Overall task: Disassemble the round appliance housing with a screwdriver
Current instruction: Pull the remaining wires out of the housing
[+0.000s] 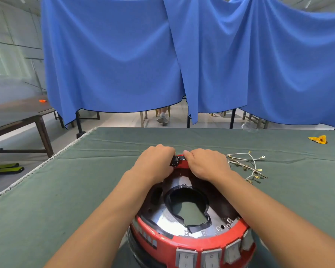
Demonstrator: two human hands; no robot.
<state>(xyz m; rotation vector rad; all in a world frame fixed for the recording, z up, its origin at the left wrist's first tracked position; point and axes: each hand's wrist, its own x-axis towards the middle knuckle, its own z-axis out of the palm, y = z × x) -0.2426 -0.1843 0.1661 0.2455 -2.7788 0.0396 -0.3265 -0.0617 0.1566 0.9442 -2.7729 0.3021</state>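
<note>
Two hands at far rim of red housing: I see left hand, right hand pinching black part.

You are seeing only switch marks: grey rocker switches on near side of red housing showing "O" and "I" marks. No other text readable.

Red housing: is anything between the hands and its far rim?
Nothing visible. Both hands, left and right, already rest on the red housing's far rim, fingers curled at a small black part there. The wire bundle lies off to the right.
</note>
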